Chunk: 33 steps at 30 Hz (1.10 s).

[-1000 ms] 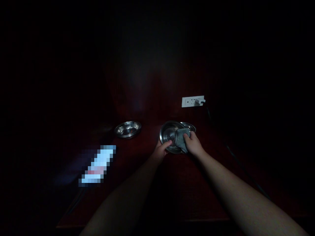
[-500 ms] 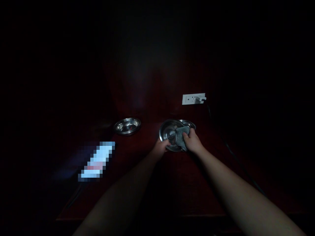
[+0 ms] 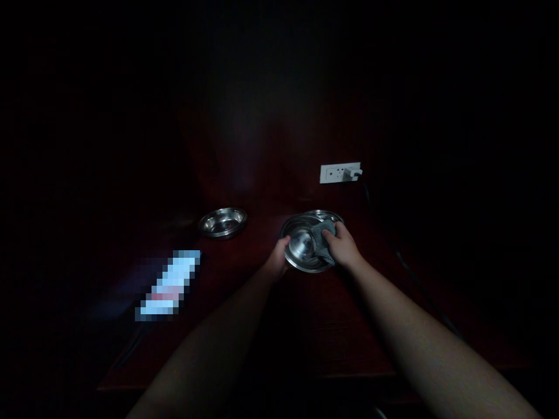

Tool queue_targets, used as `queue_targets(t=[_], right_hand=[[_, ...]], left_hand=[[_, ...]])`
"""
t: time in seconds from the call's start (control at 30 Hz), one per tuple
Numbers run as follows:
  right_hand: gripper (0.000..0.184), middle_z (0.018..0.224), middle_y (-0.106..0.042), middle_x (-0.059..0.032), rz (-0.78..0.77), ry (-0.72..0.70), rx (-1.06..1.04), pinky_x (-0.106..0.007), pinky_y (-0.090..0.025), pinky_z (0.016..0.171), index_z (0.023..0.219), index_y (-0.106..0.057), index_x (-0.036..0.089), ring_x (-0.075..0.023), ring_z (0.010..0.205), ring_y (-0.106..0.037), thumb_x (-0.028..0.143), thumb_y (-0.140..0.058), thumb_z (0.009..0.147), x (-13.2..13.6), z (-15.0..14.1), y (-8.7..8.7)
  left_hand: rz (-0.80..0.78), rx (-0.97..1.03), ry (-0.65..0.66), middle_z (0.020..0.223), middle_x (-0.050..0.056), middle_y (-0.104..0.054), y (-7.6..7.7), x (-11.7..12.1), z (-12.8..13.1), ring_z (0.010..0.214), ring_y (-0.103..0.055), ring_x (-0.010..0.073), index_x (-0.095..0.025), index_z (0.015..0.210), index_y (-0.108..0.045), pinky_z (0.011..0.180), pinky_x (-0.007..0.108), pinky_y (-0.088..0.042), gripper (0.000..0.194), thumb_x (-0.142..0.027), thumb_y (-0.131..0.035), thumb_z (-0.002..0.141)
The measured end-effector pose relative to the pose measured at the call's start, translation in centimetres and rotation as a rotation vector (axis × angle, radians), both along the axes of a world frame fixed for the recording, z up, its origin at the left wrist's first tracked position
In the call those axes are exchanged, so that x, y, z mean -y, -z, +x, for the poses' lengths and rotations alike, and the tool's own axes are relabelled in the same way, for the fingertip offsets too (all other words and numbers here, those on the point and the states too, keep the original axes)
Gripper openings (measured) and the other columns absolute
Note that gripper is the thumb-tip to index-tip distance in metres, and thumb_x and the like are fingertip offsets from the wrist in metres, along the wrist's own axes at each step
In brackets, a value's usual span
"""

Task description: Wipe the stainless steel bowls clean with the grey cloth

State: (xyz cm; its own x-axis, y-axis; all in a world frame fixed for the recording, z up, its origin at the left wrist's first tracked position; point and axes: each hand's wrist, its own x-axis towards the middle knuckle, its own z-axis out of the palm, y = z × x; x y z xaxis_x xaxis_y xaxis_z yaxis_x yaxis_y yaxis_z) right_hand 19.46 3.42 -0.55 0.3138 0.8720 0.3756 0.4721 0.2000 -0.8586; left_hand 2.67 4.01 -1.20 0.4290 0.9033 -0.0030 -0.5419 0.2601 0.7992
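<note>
A shiny metal bowl (image 3: pixel 300 244) is held over the dark red table, its inside turned towards me. My left hand (image 3: pixel 276 258) grips its left rim, thumb on the inner side. In my right hand (image 3: pixel 343 244) is a grey-green cloth (image 3: pixel 322 240), pressed against the bowl's right side and folded over the rim. Behind the held bowl a second metal bowl (image 3: pixel 325 215) shows only its far rim. The fingers of both hands under the bowl and cloth are hidden.
Further left stands another metal bowl (image 3: pixel 223 223). A bright pixelated rectangle (image 3: pixel 169 286) lies on the left of the table (image 3: pixel 244 244). On the back wall is a white socket (image 3: pixel 334 173) with a plug in it; a dark cable (image 3: pixel 419 285) runs down the right side.
My left hand has shifted to a higher spot on the bowl's left rim, and the bowl's tilt has changed a little. The cloth stays at its right side. The view has shifted slightly.
</note>
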Motion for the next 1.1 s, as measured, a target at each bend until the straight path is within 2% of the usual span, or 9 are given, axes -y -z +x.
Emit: queue_targets(t=[0.1,0.23,0.37,0.53,0.93,1.1], right_hand=[[0.021,0.075,-0.055,-0.0004,-0.022,-0.015,-0.008,-0.030,-0.041,0.063,0.080,-0.049,0.020,-0.0166,0.068,-0.052,0.039,-0.046,0.071,-0.03,0.03,-0.09],[0.022,0.078,-0.058,-0.0025,-0.044,0.017,0.032,-0.032,-0.042,0.067,0.083,-0.050,0.020,-0.0181,0.071,-0.054,0.039,-0.045,0.072,-0.27,0.05,-0.09],[0.025,0.085,-0.061,-0.0056,-0.055,0.034,0.049,-0.034,-0.043,0.072,0.088,-0.053,0.020,-0.0206,0.078,-0.057,0.039,-0.044,0.075,-0.43,-0.06,0.01],[0.028,0.089,-0.062,-0.0072,-0.033,0.033,0.078,-0.035,-0.044,0.075,0.092,-0.055,0.019,-0.0214,0.081,-0.059,0.038,-0.043,0.076,-0.19,-0.32,-0.05],[0.027,0.092,-0.063,-0.0087,0.013,0.026,0.144,-0.035,-0.046,0.077,0.096,-0.054,0.018,-0.0217,0.082,-0.059,0.035,-0.044,0.078,-0.16,-0.45,0.06],[0.026,0.092,-0.063,-0.0074,0.014,0.025,0.127,-0.035,-0.046,0.078,0.095,-0.054,0.019,-0.0210,0.083,-0.060,0.036,-0.045,0.078,-0.27,-0.42,0.25]], left_hand=[[-0.013,-0.001,0.026,0.101,0.011,-0.067,-0.16,0.10,-0.14,0.107,-0.056,0.0240,-0.009,0.103,-0.060,0.105,0.040,-0.029,0.041,-0.038,-0.040,0.082],[-0.026,-0.042,0.018,0.099,0.012,-0.068,0.20,0.14,-0.35,0.101,-0.060,0.0253,-0.009,0.108,-0.058,0.099,0.043,-0.037,0.039,-0.033,-0.052,0.077],[0.009,-0.043,0.008,0.105,0.012,-0.066,0.55,0.29,-0.46,0.098,-0.061,0.0250,-0.013,0.118,-0.051,0.095,0.043,-0.041,0.048,-0.029,-0.061,0.073],[0.013,0.013,-0.016,0.109,0.012,-0.064,0.51,0.34,-0.45,0.102,-0.059,0.0249,-0.014,0.122,-0.047,0.096,0.043,-0.041,0.055,-0.031,-0.062,0.073],[0.000,0.008,-0.060,0.104,0.012,-0.066,-0.12,0.59,-0.21,0.103,-0.059,0.0248,-0.010,0.117,-0.052,0.099,0.041,-0.038,0.048,-0.029,-0.061,0.074],[0.007,0.008,-0.064,0.102,0.012,-0.067,0.14,0.38,-0.16,0.102,-0.060,0.0242,-0.010,0.113,-0.055,0.099,0.041,-0.038,0.044,-0.030,-0.060,0.074]])
